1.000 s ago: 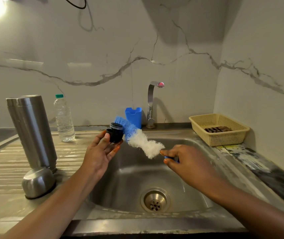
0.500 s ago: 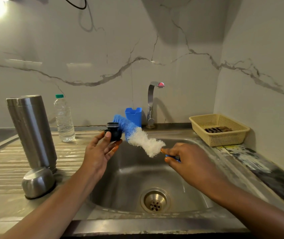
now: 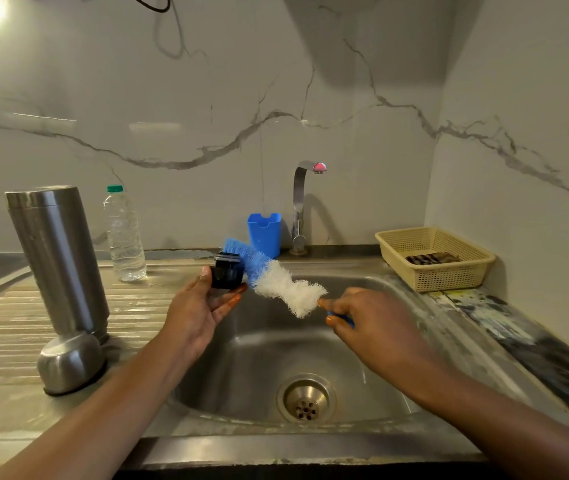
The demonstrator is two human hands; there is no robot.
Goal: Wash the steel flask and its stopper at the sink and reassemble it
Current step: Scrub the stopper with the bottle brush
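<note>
My left hand (image 3: 200,308) holds the small black stopper (image 3: 226,271) between thumb and fingertips above the sink's left rim. My right hand (image 3: 373,322) grips the blue handle of a bottle brush (image 3: 276,284) whose white and blue bristles lie against the stopper's right side. The tall steel flask (image 3: 56,258) stands open on the ribbed draining board at the left. Its domed steel cap (image 3: 70,362) sits in front of it.
The steel sink (image 3: 362,358) with its drain (image 3: 306,400) lies below both hands. A tap (image 3: 300,202) and a blue holder (image 3: 264,233) stand behind it. A clear water bottle (image 3: 124,237) stands left of them, a yellow basket (image 3: 435,258) at the right.
The stopper and brush have risen slightly and the brush has slid a little along the stopper. The flask and cap have not moved.
</note>
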